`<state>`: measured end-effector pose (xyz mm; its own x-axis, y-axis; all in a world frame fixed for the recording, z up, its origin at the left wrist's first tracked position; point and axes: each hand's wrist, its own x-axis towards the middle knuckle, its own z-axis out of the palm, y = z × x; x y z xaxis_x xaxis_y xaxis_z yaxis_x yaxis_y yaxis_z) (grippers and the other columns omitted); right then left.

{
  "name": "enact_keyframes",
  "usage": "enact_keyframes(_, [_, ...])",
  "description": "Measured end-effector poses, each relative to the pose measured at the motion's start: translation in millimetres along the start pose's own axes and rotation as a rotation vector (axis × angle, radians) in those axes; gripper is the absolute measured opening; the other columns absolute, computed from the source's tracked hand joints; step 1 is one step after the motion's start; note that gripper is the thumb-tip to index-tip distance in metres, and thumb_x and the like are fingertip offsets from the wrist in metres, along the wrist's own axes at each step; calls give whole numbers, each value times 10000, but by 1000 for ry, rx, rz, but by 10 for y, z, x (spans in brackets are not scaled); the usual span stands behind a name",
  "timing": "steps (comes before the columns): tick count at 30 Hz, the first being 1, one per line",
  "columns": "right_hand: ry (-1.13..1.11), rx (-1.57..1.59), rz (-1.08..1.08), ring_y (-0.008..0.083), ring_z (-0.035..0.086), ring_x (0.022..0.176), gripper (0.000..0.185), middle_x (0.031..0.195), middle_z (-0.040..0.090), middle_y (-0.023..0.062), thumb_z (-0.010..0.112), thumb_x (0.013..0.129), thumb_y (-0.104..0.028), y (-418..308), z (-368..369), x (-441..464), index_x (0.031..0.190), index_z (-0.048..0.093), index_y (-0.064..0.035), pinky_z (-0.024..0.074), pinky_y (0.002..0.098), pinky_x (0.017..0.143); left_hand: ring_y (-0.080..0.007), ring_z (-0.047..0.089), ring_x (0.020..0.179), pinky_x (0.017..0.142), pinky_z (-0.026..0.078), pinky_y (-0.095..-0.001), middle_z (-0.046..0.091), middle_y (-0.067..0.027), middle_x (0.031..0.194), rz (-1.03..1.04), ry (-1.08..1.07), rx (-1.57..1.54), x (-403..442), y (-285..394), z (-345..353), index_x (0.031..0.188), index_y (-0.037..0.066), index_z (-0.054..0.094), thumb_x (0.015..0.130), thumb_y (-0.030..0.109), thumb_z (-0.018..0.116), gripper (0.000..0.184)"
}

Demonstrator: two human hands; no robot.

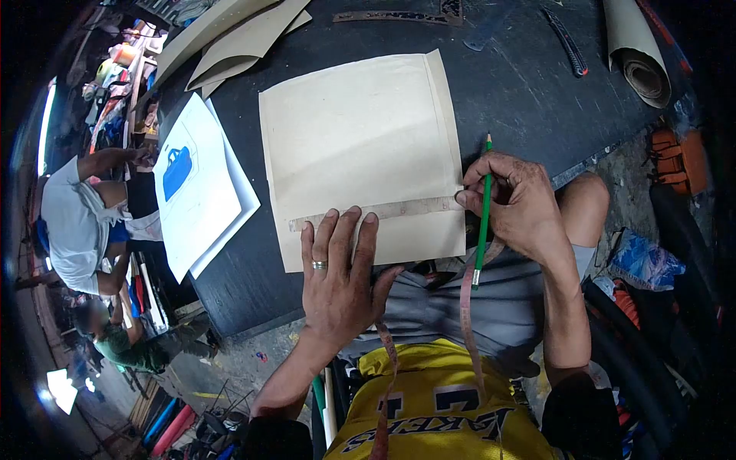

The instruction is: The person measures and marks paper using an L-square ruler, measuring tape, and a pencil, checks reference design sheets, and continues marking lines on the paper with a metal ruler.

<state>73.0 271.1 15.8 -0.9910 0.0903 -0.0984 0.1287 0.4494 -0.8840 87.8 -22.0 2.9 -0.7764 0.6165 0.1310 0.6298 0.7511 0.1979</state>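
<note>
A sheet of tan paper (360, 130) lies on the dark table, with a narrow strip along its right side. Across its lower part runs a worn measuring tape (410, 208). My left hand (337, 268), a ring on one finger, rests flat with fingers outstretched on the tape and the paper's lower edge. At the right edge of the paper, my right hand (521, 203) holds a green pencil (484, 222), tip pointing away from me. Its thumb and forefinger also pinch the tape by the paper's edge. More of the tape hangs over my lap and yellow shirt.
White sheets with a blue bag drawing (178, 172) lie left on the table (529, 92). A box cutter (566, 42), a metal ruler (399, 15) and a paper roll (644, 69) are toward the far side. Curled paper (238, 46) lies far left. Two people (73, 222) are beyond the left edge.
</note>
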Motion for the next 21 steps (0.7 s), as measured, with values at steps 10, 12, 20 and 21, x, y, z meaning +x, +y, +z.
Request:
enact_keyframes(10, [-16, -17, 21, 104, 596, 657, 160, 749, 664, 58, 864, 878, -54, -31, -10, -8, 963, 735, -12, 465, 315, 601, -464, 405, 1534, 1291, 255, -689, 457, -233, 1611, -7, 6, 4, -18, -12, 12, 1631, 57, 470, 961, 405, 810, 828])
enact_keyframes(12, [-12, -19, 1, 97, 595, 659, 158, 746, 662, 53, 866, 879, -53, -22, -11, -6, 960, 736, -13, 463, 309, 599, -464, 405, 1535, 1293, 253, -686, 456, -230, 1614, -3, 10, 5, -23, -15, 18, 1631, 59, 471, 962, 407, 809, 826])
enact_keyframes(20, [-17, 5, 34, 86, 596, 664, 155, 755, 666, 40, 869, 883, -50, -59, -17, -15, 958, 737, -17, 459, 296, 598, -470, 407, 1533, 1292, 251, -685, 459, -227, 1615, -8, 14, -2, -17, -3, -3, 1626, 60, 480, 959, 401, 812, 819])
enact_keyframes(21, [-23, 8, 42, 86, 596, 664, 156, 757, 668, 39, 869, 884, -51, -56, -18, -16, 959, 737, -18, 460, 296, 598, -472, 408, 1532, 1292, 252, -686, 460, -227, 1614, -9, 13, -4, -17, -2, -5, 1624, 59, 483, 958, 399, 814, 817])
